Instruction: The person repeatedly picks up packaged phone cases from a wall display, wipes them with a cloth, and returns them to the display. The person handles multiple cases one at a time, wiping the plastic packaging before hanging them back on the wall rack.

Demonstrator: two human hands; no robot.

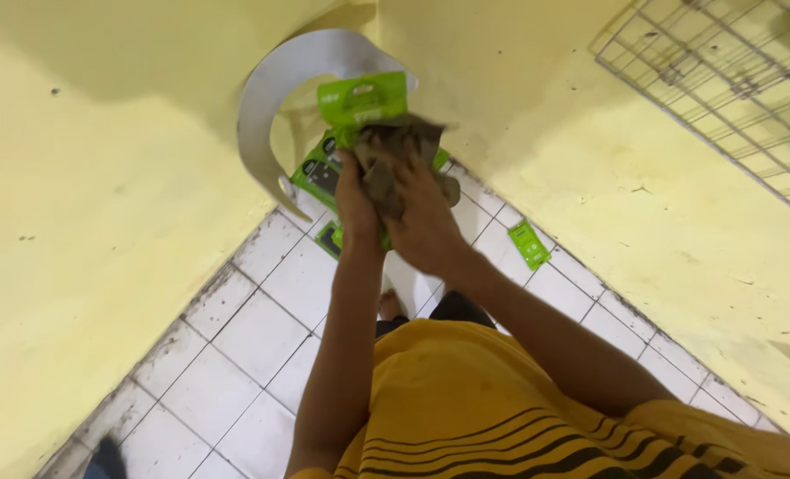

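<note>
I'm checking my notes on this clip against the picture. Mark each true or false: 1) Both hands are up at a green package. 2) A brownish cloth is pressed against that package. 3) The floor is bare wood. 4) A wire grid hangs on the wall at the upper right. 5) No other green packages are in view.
1) True: the left hand and right hand both meet at the green package.
2) True: the brownish cloth lies against it.
3) False: the floor is white tile.
4) True: the wire grid hangs there.
5) False: a small green package lies on the tiles, and more lie behind the hands.
</note>
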